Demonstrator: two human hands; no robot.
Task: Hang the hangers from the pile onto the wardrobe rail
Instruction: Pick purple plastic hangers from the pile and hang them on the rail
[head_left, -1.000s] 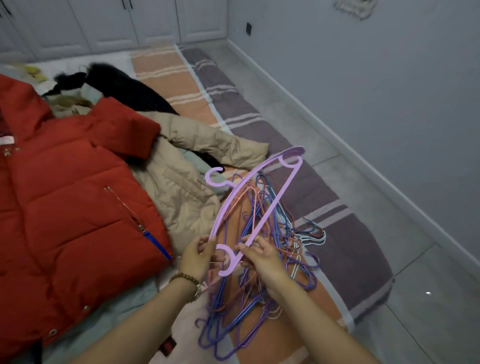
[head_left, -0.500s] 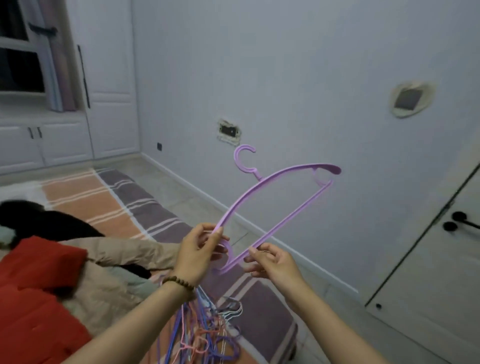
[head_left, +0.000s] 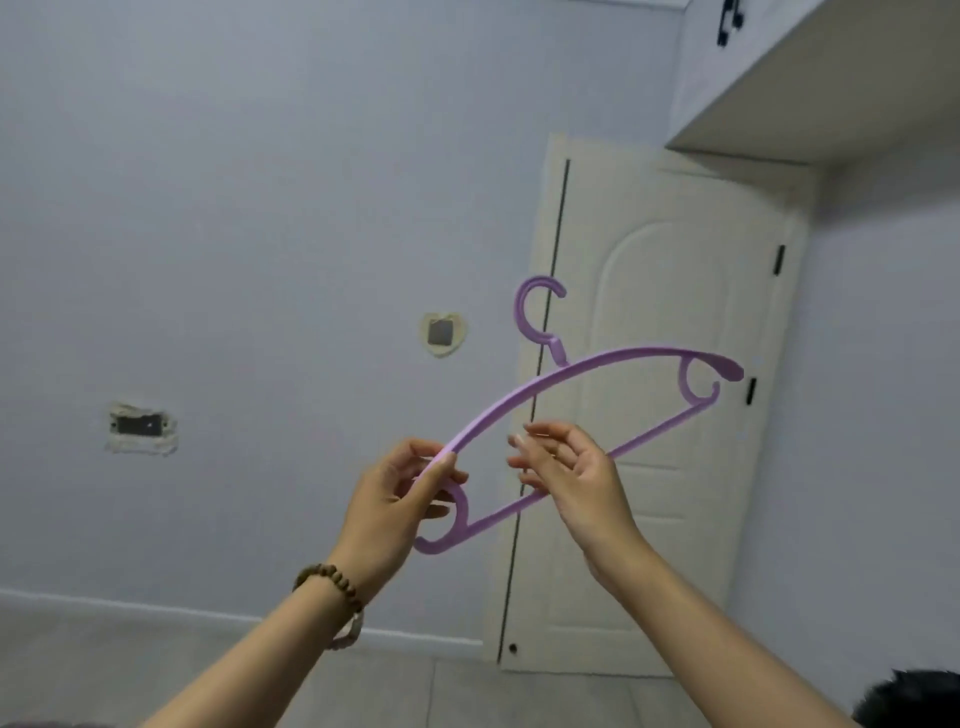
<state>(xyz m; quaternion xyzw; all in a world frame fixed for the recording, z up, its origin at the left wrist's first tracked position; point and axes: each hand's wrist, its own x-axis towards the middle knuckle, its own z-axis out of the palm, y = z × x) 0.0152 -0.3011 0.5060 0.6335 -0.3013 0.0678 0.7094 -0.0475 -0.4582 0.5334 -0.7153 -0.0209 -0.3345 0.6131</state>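
Purple plastic hanger (head_left: 597, 362) is up in the air in front of the person, at about mid frame, tilted so its right end sits higher than its left. Its hook (head_left: 519, 317) points up and opens to the right. Left hand (head_left: 384, 499) grips the hanger's lower left end: thumb lies along the top arm, the other fingers curl round the looped corner, so this hand is clamped on it. Right hand (head_left: 571, 478) is just right of the left one, palm turned toward the camera, fingers loose and spread, not curled on anything. The hanger's bottom bar runs behind this hand, and contact there cannot be told. Beaded bracelet (head_left: 332, 587) on the left wrist. No rail and no pile in view. Behind the hanger is a pale blue-grey wall (head_left: 260, 208) with a rough rectangular hole (head_left: 140, 427) low on the left and a heart-shaped patch (head_left: 443, 332) nearer the middle. Cream door (head_left: 675, 519) stands closed to the right, directly behind the hanger's right half. Overhead cabinet (head_left: 831, 93) juts out at top right. White baseboard (head_left: 156, 608) runs along the wall's foot, grey tiled floor (head_left: 467, 696) below it. Dark fuzzy thing (head_left: 914, 696) at the bottom right corner, too cut off to identify.
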